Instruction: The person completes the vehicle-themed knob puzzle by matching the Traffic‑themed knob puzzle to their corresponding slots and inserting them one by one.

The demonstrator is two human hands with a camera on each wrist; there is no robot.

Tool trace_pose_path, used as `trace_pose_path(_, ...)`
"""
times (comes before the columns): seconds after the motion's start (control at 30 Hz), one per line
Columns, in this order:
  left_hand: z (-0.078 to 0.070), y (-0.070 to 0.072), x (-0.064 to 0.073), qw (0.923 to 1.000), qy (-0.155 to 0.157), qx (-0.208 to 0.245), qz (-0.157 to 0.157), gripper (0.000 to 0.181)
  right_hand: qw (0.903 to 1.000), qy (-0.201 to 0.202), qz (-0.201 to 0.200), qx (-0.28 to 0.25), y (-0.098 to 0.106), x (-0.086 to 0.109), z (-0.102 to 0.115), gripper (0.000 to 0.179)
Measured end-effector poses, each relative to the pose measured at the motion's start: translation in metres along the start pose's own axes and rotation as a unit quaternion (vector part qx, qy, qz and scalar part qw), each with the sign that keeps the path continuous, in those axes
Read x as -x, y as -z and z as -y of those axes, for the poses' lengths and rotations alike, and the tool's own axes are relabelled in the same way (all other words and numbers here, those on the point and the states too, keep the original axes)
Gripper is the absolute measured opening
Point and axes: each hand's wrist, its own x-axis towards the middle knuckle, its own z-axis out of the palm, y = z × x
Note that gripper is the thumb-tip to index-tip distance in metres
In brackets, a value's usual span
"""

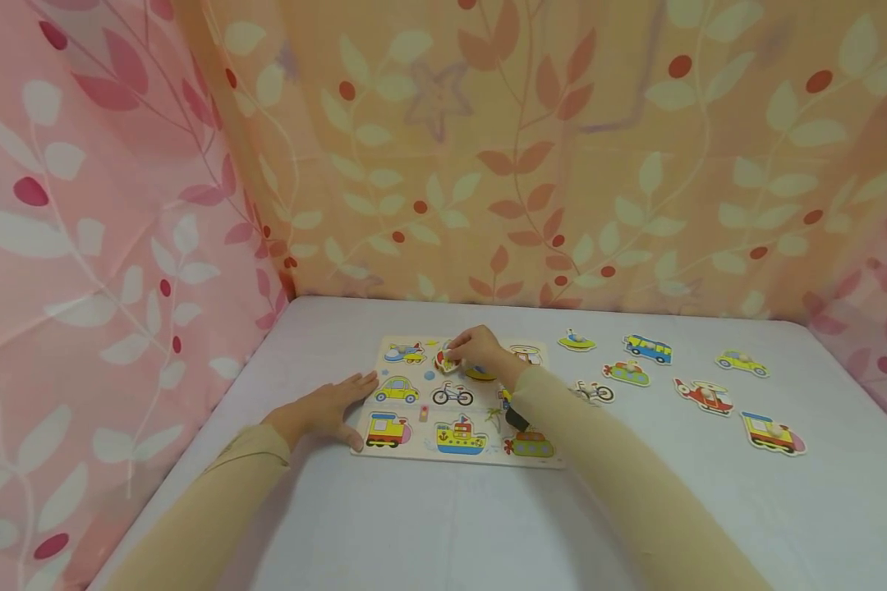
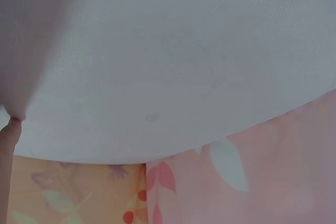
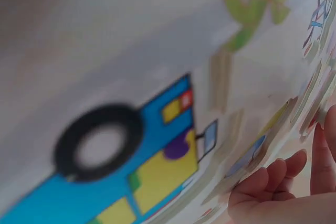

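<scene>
My right hand [image 1: 482, 349] is over the top middle of a wooden vehicle puzzle board [image 1: 423, 451]. Between thumb and fingers it pinches a puzzle piece [image 1: 444, 361] with red and yellow on it; the fingers hide much of it and its kind. The right wrist view shows curled fingers [image 3: 270, 182] close above the board, past a large printed bus [image 3: 157, 145]. My left hand [image 1: 333, 409] rests with spread fingers along the board's left edge, its thumb at the lower left corner. Only one left digit [image 2: 9, 140] shows in the left wrist view.
Right of the board lie loose knobbed pieces: a flying saucer [image 1: 577, 341], a bus [image 1: 647, 349], a submarine [image 1: 627, 373], a bicycle [image 1: 595, 391], a car [image 1: 742, 363], a helicopter [image 1: 705, 397] and a train [image 1: 773, 433]. Patterned curtains [image 1: 443, 164] hang behind the white table [image 1: 414, 525].
</scene>
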Motion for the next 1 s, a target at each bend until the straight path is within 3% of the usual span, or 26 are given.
trace_pose_path(0.33,0.0018,-0.0007,-0.0022,1.0,0.008,0.003,-0.002,0.115,0.9998,-0.017,0.004,0.003,-0.0045,-0.0012,0.0019,0.015)
trace_pose_path(0.57,0.0028,-0.0015,-0.0014,1.0,0.003,0.001,-0.001,0.115,0.9983,-0.026,-0.003,0.053,-0.0056,-0.0011,0.0052,0.013)
trace_pose_path(0.83,0.0005,-0.0001,-0.0009,1.0,0.005,0.0,0.003,0.114,0.9991,-0.03,0.005,0.031,-0.0047,-0.0002,0.0053,0.015)
trace_pose_path(1.0,-0.0015,-0.0002,-0.0003,0.9999,0.01,-0.001,0.005,0.113,0.9984,-0.028,-0.005,0.049,-0.0055,0.0006,0.0056,0.012)
